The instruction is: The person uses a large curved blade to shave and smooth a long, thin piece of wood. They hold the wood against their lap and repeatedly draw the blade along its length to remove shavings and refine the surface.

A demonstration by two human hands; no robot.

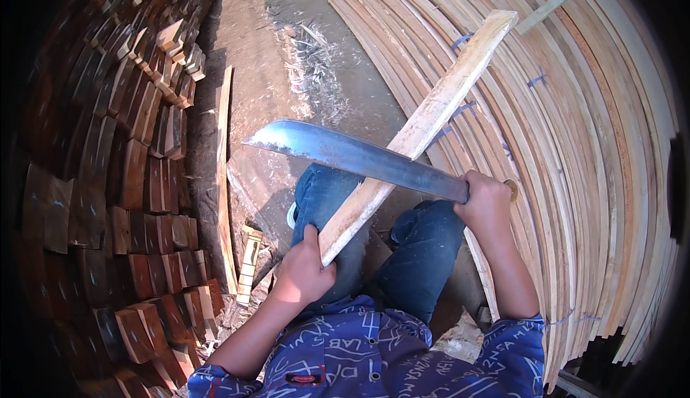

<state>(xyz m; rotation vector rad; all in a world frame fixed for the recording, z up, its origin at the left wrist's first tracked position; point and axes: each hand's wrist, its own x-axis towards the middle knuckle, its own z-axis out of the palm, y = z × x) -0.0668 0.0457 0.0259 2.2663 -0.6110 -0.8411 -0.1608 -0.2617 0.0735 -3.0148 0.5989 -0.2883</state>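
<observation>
My left hand (307, 274) is closed round the near end of a pale wooden plank (447, 103), which slants away from me to the upper right. In my right hand (485, 204) is the handle of a machete (338, 150). Its broad, curved steel blade points left and crosses over the middle of the plank. Whether the edge touches the wood or hovers just above it, I cannot tell. Below the blade, the plank passes over my left leg in blue jeans (320, 193).
Stacked brown wood blocks (147, 268) rise along the left. Long thin wooden strips (575, 146), tied with blue bands, lie bundled along the right. A narrow strip (224, 182) and a short wood piece (249, 267) lie on the dirt ground. Wood shavings (316, 60) are scattered ahead.
</observation>
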